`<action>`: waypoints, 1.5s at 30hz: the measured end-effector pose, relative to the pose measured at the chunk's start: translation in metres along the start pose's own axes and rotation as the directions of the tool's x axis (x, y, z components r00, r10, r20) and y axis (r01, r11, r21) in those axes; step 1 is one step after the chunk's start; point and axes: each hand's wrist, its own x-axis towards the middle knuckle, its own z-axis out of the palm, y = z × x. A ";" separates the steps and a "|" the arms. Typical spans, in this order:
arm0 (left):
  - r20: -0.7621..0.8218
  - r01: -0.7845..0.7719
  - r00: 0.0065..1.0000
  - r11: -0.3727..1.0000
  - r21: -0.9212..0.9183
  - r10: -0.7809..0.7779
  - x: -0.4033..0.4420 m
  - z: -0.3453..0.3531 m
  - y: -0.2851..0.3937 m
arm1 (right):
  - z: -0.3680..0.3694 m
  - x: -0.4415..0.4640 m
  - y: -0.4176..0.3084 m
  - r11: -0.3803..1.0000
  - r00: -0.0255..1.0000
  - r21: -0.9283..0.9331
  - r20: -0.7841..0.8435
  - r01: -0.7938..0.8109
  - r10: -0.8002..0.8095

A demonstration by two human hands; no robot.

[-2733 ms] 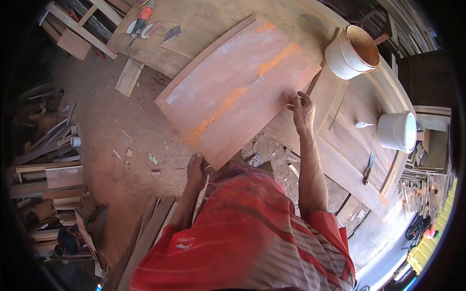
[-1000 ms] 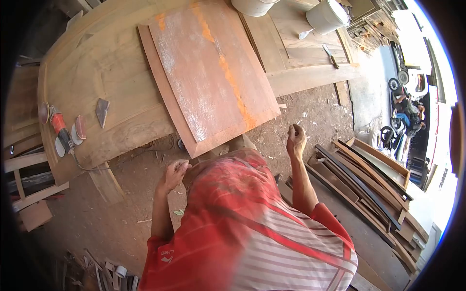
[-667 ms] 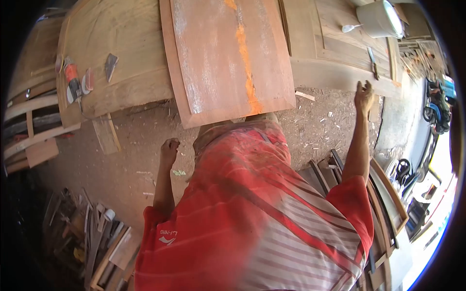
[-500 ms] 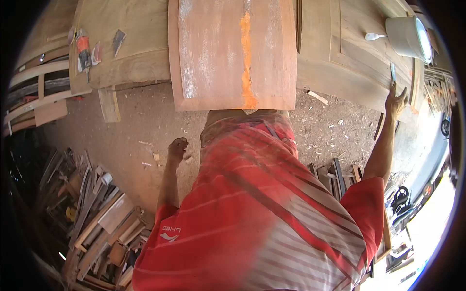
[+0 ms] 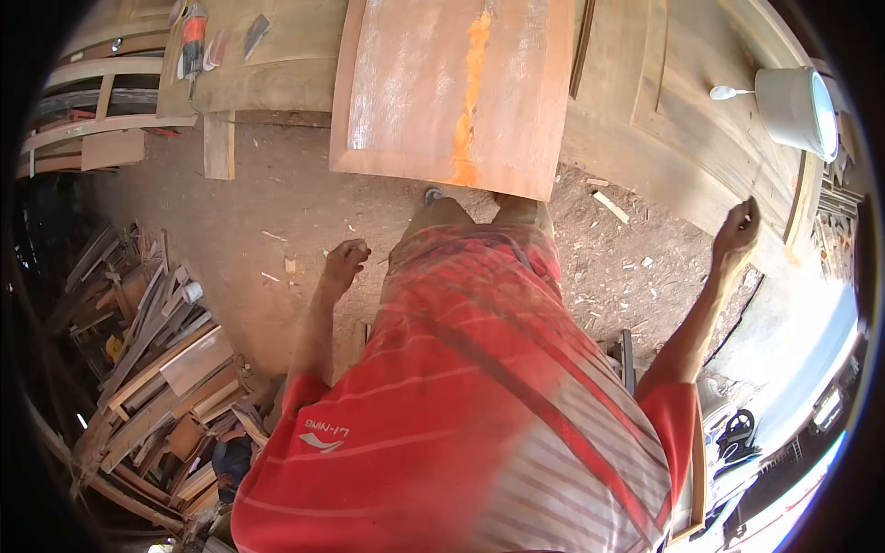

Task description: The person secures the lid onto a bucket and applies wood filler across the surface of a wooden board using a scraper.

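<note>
My left hand (image 5: 345, 262) hangs beside my left hip above the dirt floor, fingers loosely curled with a gap between them and nothing visible inside. Out to the right, my right hand (image 5: 737, 234) is closed near the edge of a large wooden panel (image 5: 701, 152). A thin tool, seen nearly edge-on and faint, seems to rise from its fingers. In front of my legs a reddish-brown wooden board (image 5: 406, 101) carries an uneven orange strip of filler (image 5: 468, 97) down its length, with whitish smears on both sides.
A white bucket (image 5: 784, 111) stands on the right panel beside a white spoon (image 5: 728, 92). On the left panel lie a red power tool (image 5: 193, 41) and a dark flat blade (image 5: 257, 35). Scrap wood (image 5: 175, 387) is heaped at lower left; chips litter the floor.
My right hand has come down and slightly left, and its tool shows far less clearly. My left hand has turned a little and looks looser. The view has shifted, tilting the board.
</note>
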 end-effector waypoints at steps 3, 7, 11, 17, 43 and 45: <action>0.061 -0.184 0.982 0.980 0.072 0.180 -0.007 0.003 0.039 | -0.013 -0.089 -0.107 0.911 0.988 0.405 0.093 0.076 -0.123; 0.121 -0.345 0.921 0.920 -0.186 0.370 0.014 0.025 0.066 | -0.017 -0.157 -0.200 0.806 0.967 0.587 0.153 0.077 -0.203; 0.118 -0.296 0.906 0.807 -0.512 0.407 0.034 0.054 0.109 | -0.015 -0.170 -0.264 0.848 0.968 0.526 0.170 0.069 -0.184; 0.057 -0.234 0.898 0.582 -0.779 0.437 0.051 0.085 0.146 | 0.027 -0.155 -0.264 0.802 0.870 0.596 0.418 -0.044 -0.263; 0.134 -0.709 0.294 0.122 0.694 0.946 -0.034 0.143 0.186 | 0.037 -0.161 -0.278 0.669 0.640 0.474 0.251 0.573 -0.726; 0.179 -0.694 0.282 0.071 0.717 0.943 -0.032 0.144 0.191 | 0.038 -0.161 -0.275 0.688 0.662 0.460 0.249 0.561 -0.707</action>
